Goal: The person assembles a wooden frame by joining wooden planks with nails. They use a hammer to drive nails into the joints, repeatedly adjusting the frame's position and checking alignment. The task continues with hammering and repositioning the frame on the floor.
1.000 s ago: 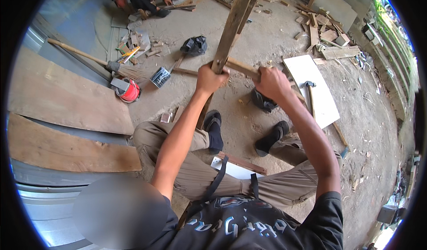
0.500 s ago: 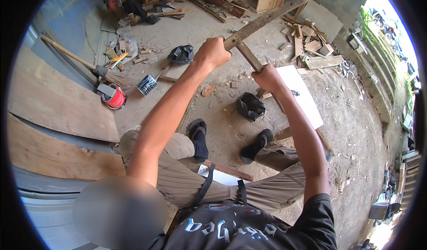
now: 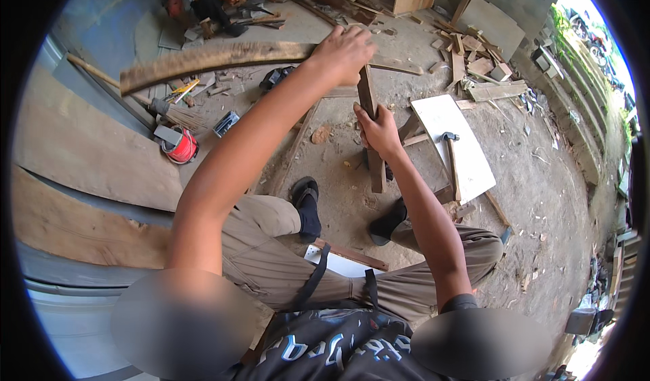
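Note:
My left hand [image 3: 342,54] is closed over a long weathered wooden plank [image 3: 223,59], close to where a shorter wooden batten [image 3: 367,91] meets it. The plank reaches far out to the left, its left end blurred, and a short part shows to the right of the hand. Lower down, my right hand [image 3: 380,132] is wrapped round the batten, which hangs nearly upright in this view. Whether the two pieces are fixed together is hidden behind my left hand. On a white board [image 3: 482,161] to the right lies a hammer [image 3: 454,164] with a wooden handle.
A red bucket [image 3: 181,152] and a broom [image 3: 177,113] are at the left, beside leaning wooden sheets [image 3: 81,157]. Scrap wood [image 3: 477,62] is heaped at the back right. Another person [image 3: 220,2] sits low at the far left. White-topped wood [image 3: 342,262] lies between my legs.
The long plank has swung from pointing up and right to reaching out left. My right hand has moved left and down on the batten. The hammer has come into fuller view.

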`<state>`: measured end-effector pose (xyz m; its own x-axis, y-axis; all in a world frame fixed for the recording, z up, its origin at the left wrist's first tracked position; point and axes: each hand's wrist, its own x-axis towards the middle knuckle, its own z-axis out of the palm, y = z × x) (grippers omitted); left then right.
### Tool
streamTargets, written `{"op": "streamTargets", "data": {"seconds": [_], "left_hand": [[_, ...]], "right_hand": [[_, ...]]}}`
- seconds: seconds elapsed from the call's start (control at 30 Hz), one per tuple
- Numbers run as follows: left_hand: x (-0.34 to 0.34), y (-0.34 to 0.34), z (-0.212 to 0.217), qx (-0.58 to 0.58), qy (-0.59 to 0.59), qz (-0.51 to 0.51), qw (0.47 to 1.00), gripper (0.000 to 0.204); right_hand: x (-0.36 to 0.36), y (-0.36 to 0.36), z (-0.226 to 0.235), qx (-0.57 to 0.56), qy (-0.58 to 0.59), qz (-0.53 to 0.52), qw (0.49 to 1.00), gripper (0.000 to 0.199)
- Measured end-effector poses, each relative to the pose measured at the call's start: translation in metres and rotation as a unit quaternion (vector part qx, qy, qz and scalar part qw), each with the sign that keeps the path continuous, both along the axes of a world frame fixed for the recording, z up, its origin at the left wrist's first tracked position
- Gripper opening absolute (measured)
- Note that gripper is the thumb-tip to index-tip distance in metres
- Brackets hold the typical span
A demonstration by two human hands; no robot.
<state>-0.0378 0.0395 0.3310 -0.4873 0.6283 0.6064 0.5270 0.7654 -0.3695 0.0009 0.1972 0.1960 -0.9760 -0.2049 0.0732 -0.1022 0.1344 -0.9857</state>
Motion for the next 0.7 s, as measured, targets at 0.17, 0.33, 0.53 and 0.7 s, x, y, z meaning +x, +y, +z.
{"op": "streamTargets", "data": {"seconds": [0.17,0.33,0.53,0.7], "left_hand": [[0.055,-0.022,-0.053,0.191,-0.149,-0.086,0.966,0.029],[0.044,-0.053,-0.086,0.239,0.015,0.077,0.968,0.055],[-0.004,-0.020,-0.079,0.233,-0.325,0.151,0.904,0.038],[-0.007,-0.012,-0.099,0.126,-0.316,0.139,0.930,0.033]], "right_hand": [[0.002,0.017,0.025,-0.100,-0.090,0.041,0.990,0.032],[0.021,0.028,0.056,-0.166,-0.189,0.077,0.965,0.029],[0.048,0.044,0.055,-0.210,-0.271,0.119,0.932,0.030],[0.066,0.061,0.043,-0.226,-0.335,0.105,0.909,0.030]]}}
